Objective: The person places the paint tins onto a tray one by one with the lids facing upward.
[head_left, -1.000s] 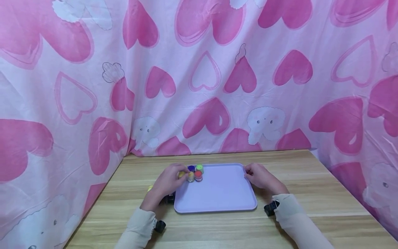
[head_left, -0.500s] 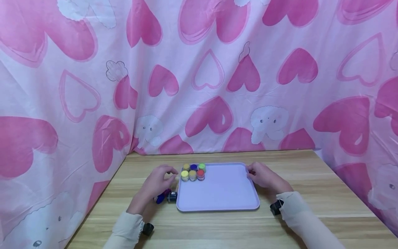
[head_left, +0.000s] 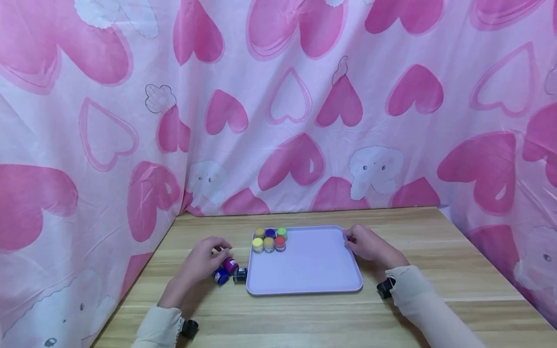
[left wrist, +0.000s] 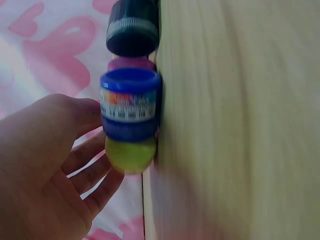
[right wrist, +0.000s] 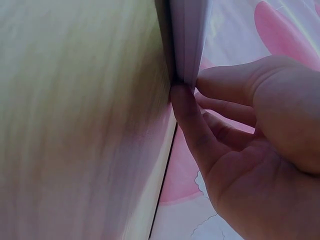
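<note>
My left hand (head_left: 202,258) hovers with loosely bent fingers beside loose paint jars left of the tray. The left wrist view has a blue jar (left wrist: 129,106) in front, a yellow jar (left wrist: 131,155) close to the fingertips, and a dark jar (left wrist: 132,32) beyond. A purple jar (head_left: 230,265) lies nearest the hand in the head view. On the lilac tray (head_left: 306,270), two rows of jars fill the back left corner, including a yellow jar (head_left: 258,245) and a red jar (head_left: 280,243). My right hand (head_left: 372,246) pinches the tray's right rim between thumb and index finger.
The wooden table (head_left: 300,319) extends around the tray. A pink heart-patterned curtain (head_left: 287,111) hangs behind it and along both sides. Close to the tray's left edge lies the dark jar (head_left: 240,275).
My left hand has withdrawn from the yellow jar on the tray and moved left and down toward the loose jars, baring the corner's two rows. My right hand has stayed on the rim.
</note>
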Demonstrator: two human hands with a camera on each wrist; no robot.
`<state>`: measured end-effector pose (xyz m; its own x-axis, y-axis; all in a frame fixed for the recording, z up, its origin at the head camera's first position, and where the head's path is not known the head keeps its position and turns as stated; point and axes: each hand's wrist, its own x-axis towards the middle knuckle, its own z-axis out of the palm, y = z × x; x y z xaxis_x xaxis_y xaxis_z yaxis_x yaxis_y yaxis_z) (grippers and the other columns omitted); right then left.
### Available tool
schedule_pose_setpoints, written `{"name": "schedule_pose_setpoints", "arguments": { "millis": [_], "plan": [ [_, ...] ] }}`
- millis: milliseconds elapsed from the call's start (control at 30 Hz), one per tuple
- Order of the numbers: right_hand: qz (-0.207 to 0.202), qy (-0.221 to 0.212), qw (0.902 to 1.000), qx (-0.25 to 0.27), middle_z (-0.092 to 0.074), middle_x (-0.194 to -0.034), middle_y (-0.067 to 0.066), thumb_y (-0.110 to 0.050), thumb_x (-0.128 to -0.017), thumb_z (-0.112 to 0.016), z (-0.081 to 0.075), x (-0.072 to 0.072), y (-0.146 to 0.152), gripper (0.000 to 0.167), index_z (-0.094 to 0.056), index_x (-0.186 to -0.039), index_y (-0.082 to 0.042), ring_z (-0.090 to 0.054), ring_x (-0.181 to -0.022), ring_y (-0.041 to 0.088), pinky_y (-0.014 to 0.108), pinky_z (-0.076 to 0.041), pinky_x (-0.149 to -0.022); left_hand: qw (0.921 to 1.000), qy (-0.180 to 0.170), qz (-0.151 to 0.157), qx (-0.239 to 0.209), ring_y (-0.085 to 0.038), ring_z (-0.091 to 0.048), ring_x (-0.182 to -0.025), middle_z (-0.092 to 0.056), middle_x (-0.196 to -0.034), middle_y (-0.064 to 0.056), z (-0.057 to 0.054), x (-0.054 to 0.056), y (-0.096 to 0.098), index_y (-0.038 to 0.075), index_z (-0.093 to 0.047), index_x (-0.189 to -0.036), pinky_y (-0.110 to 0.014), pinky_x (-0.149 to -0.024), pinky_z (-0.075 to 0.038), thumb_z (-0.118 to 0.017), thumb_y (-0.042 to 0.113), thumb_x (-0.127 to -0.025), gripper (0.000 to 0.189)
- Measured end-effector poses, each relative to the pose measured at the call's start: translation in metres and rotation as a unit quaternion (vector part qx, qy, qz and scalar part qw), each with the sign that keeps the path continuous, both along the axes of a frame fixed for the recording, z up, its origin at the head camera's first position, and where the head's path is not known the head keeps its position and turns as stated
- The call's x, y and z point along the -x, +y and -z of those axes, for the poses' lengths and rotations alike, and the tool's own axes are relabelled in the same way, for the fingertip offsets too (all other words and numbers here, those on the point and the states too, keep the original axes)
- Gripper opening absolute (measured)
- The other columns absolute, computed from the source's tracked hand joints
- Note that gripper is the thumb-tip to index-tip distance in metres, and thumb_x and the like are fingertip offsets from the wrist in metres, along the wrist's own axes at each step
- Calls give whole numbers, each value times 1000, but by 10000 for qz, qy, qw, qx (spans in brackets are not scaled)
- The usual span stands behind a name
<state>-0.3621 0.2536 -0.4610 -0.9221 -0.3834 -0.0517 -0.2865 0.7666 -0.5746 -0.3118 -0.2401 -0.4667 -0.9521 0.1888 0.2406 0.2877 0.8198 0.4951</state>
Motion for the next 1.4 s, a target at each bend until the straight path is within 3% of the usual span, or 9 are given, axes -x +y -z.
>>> {"name": "schedule_pose_setpoints", "arguments": {
  "millis": [233, 467, 667, 800, 1100, 1400],
  "plan": [
    [119, -35, 9999, 66, -76, -107, 7, -2, -104, -69, 3, 0, 0, 36, -71, -139, 1, -64, -86, 19, 29, -61, -78, 9999, -63, -7, -94, -13, -71, -97, -78, -106, -1, -1, -8, -17, 11, -80, -112, -42, -91, -65, -72, 14, -104, 11],
    [94, -34, 9999, 30, -69, -89, 5, -4, -105, -68, 2, -1, -1, 18, -79, -118, -5, -62, -82, 18, 29, -57, -76, 9997, -202, 65, -143, -9, -70, -91, -77, -97, 3, 0, -10, -21, 11, -80, -107, -37, -87, -66, -74, 16, -103, 8],
    [92, 14, 9999, 95, -68, -86, 5, -4, -105, -67, 3, -2, 0, 18, -80, -118, -4, -61, -81, 18, 27, -56, -74, 9996, -248, 130, -39, -9, -68, -89, -78, -96, 5, 0, -9, -17, 16, -81, -100, -34, -85, -64, -77, 20, -101, 6],
    [53, 94, 9999, 104, -69, -87, 5, -4, -105, -67, 3, -1, 1, 18, -80, -118, -4, -61, -81, 18, 27, -55, -73, 9990, -444, 9, 82, -10, -66, -90, -77, -97, 5, -2, -8, -15, 19, -82, -98, -34, -86, -61, -79, 23, -100, 5],
    [26, 121, 9999, 105, -75, -100, 6, -5, -105, -67, 5, 0, 1, 28, -75, -131, 1, -63, -83, 17, 28, -58, -75, 9973, -720, -124, -115, -16, -73, -95, -78, -100, -1, -7, -10, -16, 16, -79, -98, -43, -90, -65, -81, 20, -96, 5],
    [106, 216, 9997, -19, -74, -133, 22, -3, -104, -68, 5, -2, 0, 38, -67, -142, 4, -66, -92, 19, 41, -67, -92, 9978, -618, -33, -226, -22, -72, -101, -78, -107, -4, -12, -9, -14, 11, -78, -108, -46, -93, -64, -80, 17, -97, 13]
  ]
}}
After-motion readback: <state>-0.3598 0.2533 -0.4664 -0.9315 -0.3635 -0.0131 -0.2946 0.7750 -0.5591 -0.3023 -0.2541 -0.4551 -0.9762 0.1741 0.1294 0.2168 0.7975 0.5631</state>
